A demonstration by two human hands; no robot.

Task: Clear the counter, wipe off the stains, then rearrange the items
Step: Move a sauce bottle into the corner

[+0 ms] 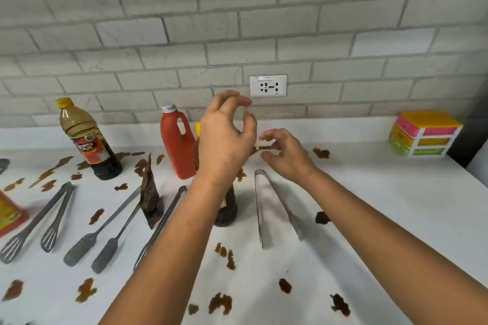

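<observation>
The white counter (369,206) is seen to be spattered with brown stains (220,303) and crowded with items yet to be cleared. A dark bottle (225,208) is taken as the landmark: it stands near the middle, largely hidden behind the left forearm. Just right of it plain tongs (274,206) are laid flat; just left of it a brown sachet (150,192) is propped upright among more tongs (105,232). Behind it a red jug (175,142) is stood, and far to its left a soy sauce bottle (87,140).

The left hand (224,140) is held above the dark bottle, fingers curled open, nothing gripped. The right hand (285,155) is held just beside it, also loose and empty.

Tipping is judged the main risk: the dark bottle could be knocked by the left forearm, or the sachet toppled, and fresh sauce spread.
</observation>
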